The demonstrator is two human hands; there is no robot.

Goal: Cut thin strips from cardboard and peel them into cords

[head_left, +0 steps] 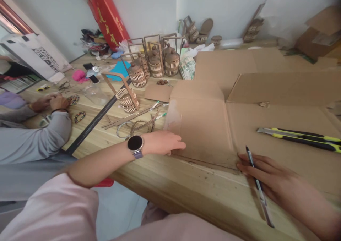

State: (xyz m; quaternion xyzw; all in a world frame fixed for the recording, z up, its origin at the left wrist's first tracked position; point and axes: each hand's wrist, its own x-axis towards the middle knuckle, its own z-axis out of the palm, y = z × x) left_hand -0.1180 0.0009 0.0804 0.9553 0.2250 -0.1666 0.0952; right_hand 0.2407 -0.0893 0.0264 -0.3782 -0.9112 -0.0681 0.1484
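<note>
A pink sleeve [69, 209] filled the head view's lower left. The left hand [163, 143] lay, fingers loosely extended, on cardboard [199, 124] covering part of the bench [202, 180]; the right hand [269, 171], gripping a pen [256, 184] between its fingers, touched the cardboard's near edge.

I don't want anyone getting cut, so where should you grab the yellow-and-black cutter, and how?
Probably best by its long handle, coming from the right and above, with fingers along both long sides. The cutter lies flat on the cardboard, and its metal end points left, away from that handle.
</note>
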